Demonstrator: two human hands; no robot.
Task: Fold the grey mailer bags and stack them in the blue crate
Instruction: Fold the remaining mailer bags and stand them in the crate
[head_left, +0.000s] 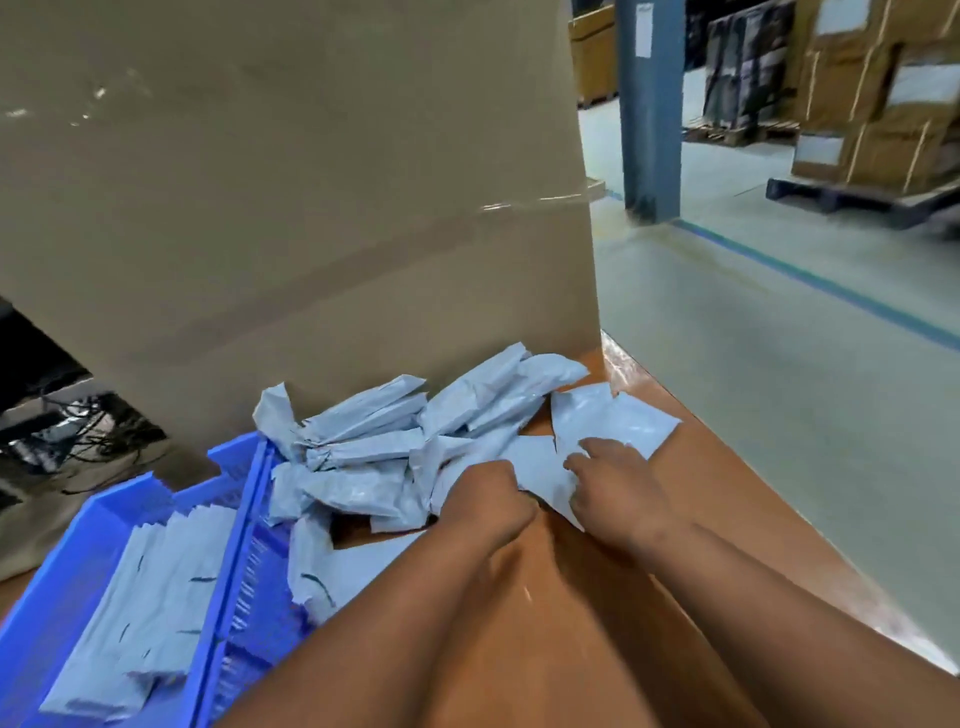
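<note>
Near the tabletop's (727, 519) right edge, the left hand (491, 501) and right hand (615, 493) both pinch one grey mailer bag (543, 467), beside the blue crate (83, 561).

Head view. Two bare forearms enter from the lower edge of the frame. No sleeve, cuff, glove, watch, ring or band shows on either arm up to the frame edge. Bare left hand (488, 501) and bare right hand (618, 486): both uncovered. Fingernails too blurred to describe. Rest of the body out of view.
</note>
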